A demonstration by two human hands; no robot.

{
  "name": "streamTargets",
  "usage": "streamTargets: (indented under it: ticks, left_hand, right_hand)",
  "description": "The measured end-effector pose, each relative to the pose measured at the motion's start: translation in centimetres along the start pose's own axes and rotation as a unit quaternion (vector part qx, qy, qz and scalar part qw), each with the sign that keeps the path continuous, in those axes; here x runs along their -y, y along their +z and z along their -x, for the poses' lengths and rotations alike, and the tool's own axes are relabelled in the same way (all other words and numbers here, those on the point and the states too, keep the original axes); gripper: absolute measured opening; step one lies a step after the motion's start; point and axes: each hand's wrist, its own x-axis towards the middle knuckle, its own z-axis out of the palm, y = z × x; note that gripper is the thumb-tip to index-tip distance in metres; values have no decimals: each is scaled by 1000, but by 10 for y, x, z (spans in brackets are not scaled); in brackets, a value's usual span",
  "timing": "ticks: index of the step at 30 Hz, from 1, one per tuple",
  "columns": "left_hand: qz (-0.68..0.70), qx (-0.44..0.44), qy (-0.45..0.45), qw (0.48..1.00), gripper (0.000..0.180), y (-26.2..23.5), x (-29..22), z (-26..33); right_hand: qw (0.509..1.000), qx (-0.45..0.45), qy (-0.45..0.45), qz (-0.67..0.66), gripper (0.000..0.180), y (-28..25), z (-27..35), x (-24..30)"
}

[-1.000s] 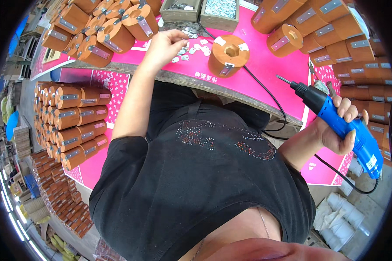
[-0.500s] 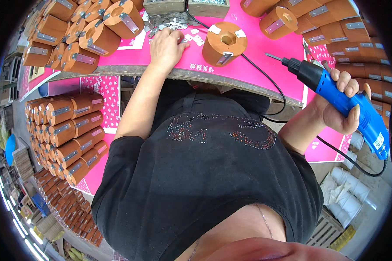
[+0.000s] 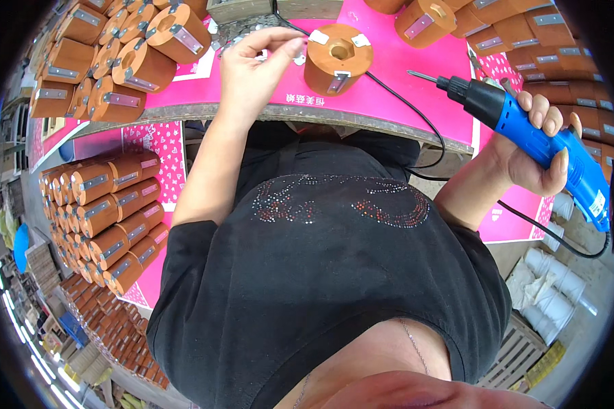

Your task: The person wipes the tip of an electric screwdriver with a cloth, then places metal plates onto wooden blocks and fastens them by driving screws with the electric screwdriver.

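Note:
My right hand point(image 3: 542, 140) is wrapped round a blue electric screwdriver point(image 3: 525, 129) with a black nose, its bit pointing left over the pink tabletop. A round brown wooden block point(image 3: 340, 51) with a hole in its top stands upright at the table's middle. Two small pale plates lie on its top and a metal plate sits on its near side. Just left of the block, my left hand point(image 3: 252, 78) is raised with thumb and forefinger pinched; what is between them, if anything, is too small to make out. Loose small metal plates point(image 3: 235, 44) lie partly hidden behind that hand.
Brown blocks with metal strips are piled at the left point(image 3: 143, 65), at the right point(image 3: 573, 75) and on a lower left stack point(image 3: 109, 204). An open box point(image 3: 307, 9) stands at the back. A black cord point(image 3: 409, 102) crosses the table. White buckets point(image 3: 552, 307) lie lower right.
My left hand has lifted from the loose plates, and its thumb and forefinger now point right, close to the block. The right hand keeps the screwdriver; the whole view has shifted slightly.

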Motion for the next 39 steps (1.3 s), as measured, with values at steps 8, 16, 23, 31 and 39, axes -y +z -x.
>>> streamTargets:
  ticks: [8, 16, 23, 31, 39]
  left_hand:
    - [-247, 58, 154, 955, 10, 35, 3, 2]
    - [-275, 70, 237, 929, 22, 25, 11, 5]
    - [-273, 71, 261, 923, 27, 25, 18, 5]
    - [-277, 92, 238, 926, 28, 25, 15, 7]
    - [-262, 75, 252, 929, 28, 25, 20, 5]
  right_hand:
    - [1000, 1, 1, -16, 49, 0, 0, -2]
    - [1000, -5, -3, -22, 49, -4, 1, -6]
    - [999, 13, 18, -40, 49, -1, -1, -13]
    - [999, 20, 18, -38, 49, -2, -3, -15]
    - [999, -6, 35, 3, 48, 4, -5, -17]
